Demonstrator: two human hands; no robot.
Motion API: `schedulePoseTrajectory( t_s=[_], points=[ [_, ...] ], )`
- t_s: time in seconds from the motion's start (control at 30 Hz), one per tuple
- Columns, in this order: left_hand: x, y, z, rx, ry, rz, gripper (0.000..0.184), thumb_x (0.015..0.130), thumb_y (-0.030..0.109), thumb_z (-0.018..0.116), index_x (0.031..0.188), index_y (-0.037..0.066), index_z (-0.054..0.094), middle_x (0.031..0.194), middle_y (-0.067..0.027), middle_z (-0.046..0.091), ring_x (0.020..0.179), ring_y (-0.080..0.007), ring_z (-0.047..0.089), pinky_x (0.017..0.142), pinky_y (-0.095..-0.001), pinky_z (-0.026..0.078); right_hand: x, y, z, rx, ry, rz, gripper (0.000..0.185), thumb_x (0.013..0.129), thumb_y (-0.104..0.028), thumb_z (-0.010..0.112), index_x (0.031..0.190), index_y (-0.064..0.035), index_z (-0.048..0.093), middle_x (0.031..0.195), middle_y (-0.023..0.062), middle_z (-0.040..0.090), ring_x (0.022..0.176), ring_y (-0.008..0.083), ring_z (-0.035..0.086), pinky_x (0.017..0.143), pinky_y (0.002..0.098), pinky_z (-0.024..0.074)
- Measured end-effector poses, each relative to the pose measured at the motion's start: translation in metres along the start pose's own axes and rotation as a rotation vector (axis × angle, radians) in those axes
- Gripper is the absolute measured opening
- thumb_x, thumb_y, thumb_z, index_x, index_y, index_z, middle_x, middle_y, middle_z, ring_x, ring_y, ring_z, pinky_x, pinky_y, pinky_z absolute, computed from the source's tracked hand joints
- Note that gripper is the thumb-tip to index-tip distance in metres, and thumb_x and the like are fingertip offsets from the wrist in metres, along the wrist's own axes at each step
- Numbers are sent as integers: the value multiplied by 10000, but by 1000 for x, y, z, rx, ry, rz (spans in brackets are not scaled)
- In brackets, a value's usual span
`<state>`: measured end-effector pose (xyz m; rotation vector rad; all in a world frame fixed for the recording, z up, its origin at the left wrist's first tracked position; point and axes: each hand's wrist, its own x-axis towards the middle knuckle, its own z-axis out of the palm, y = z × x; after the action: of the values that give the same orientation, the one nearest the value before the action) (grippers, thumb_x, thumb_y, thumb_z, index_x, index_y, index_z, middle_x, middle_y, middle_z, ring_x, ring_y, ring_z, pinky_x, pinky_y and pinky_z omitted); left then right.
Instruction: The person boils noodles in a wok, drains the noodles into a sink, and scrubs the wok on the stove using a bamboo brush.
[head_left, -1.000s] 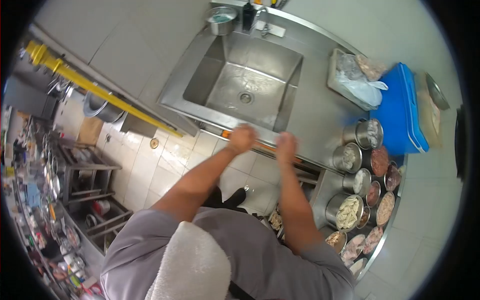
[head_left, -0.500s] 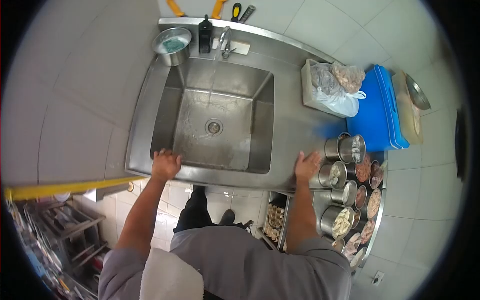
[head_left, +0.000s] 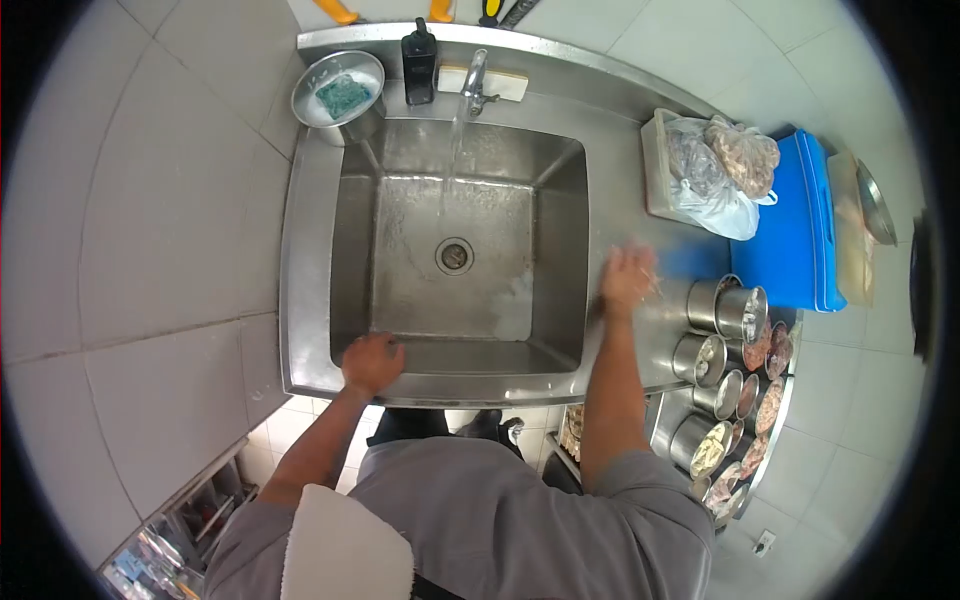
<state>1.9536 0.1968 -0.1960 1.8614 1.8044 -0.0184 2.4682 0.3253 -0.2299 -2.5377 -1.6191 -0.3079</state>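
Note:
My left hand (head_left: 373, 364) rests at the front left edge of the steel sink (head_left: 460, 358), thumb apart and fingers bent over the rim, with nothing in it. On the steel counter to the right of the basin lies my right hand (head_left: 628, 278), fingers spread and slightly blurred, holding nothing. Water runs from the faucet (head_left: 476, 72) into the basin, toward the drain (head_left: 454, 257). At the back left corner stands a steel pot (head_left: 352, 128) with a green scrubbing pad (head_left: 343, 95) in suds. Beside it is a black bottle (head_left: 420, 65).
On the right counter are a white bin (head_left: 660, 195) with plastic bags (head_left: 735, 165) and a blue cooler (head_left: 790, 250). Several steel containers (head_left: 705, 360) of food stand nearer me. A wall (head_left: 180, 200) borders the left side. Tools hang above the backsplash.
My right hand has moved forward along the counter, away from my body. My left hand has shifted slightly right along the sink's front edge. The whole view has shifted, and I stand closer to the sink.

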Motion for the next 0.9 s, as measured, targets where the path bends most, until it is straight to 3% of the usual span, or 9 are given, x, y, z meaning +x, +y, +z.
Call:
schedulePoseTrajectory(
  t_s=[0.07,0.13,0.23,0.27,0.33,0.37,0.77,0.83,0.9],
  points=[
    [54,-12,17,-348,-145,-125,388,941,362,641,1117,36,757,1163,-160,755,1044,-356,715,887,-451,546,5,-117,-10,207,98,-407,696,969,-489,626,1588,-226,447,1679,142,357,1545,374,321,1225,629,230],
    [105,13,-2,-735,-30,-142,396,982,362,644,1143,15,744,1118,-142,763,994,-307,720,880,-445,533,-3,-230,-7,471,-324,-397,717,956,-458,702,1594,-255,446,1684,165,337,1547,385,313,1234,573,273],
    [194,56,-24,-1302,124,-90,359,1052,311,597,1150,-4,738,1015,-89,752,909,-192,699,841,-356,555,-17,-349,65,1489,-756,237,531,1040,-466,595,1422,-98,613,1285,159,706,1193,316,657,1040,429,510],
    [221,68,-29,-1630,152,-80,341,1071,278,574,1145,-14,734,995,-74,745,889,-165,693,820,-329,563,-15,-366,60,1495,-746,235,531,1040,-466,595,1422,-98,613,1285,159,706,1193,316,657,1040,429,510],
    [249,85,-56,-1585,209,-87,334,1084,254,553,1139,-29,720,1013,-90,739,886,-174,694,804,-327,562,-13,-386,30,2554,-1099,730,386,1089,-352,537,1188,-2,669,1038,143,735,943,263,693,903,413,569],
    [259,90,-67,-1544,275,-99,327,1097,231,533,1133,-44,707,1032,-107,733,883,-184,694,788,-326,561,-4,-394,11,2448,-843,914,340,1118,-324,468,1052,-47,655,939,109,711,815,242,680,766,376,578],
    [273,104,-87,-1952,158,-33,248,1074,183,544,1026,6,711,942,-86,734,821,-174,701,729,-332,568,-3,-404,-23,2414,-435,830,336,1096,-304,538,1113,-6,693,1007,94,706,921,216,683,829,372,573],
    [290,119,-63,-1330,191,103,213,1044,134,539,1059,14,714,1046,-156,743,897,-256,725,795,-394,578,13,-369,-15,2372,-369,865,314,1079,-275,547,1151,-10,698,1034,86,706,971,203,674,893,354,557],
    [287,169,-33,-842,387,483,216,1011,138,553,1095,34,723,1115,-207,734,1000,-331,718,893,-445,561,23,-306,-16,2516,-333,531,313,1059,-261,557,1198,-13,689,1031,81,709,984,212,676,943,353,541]
  ],
)
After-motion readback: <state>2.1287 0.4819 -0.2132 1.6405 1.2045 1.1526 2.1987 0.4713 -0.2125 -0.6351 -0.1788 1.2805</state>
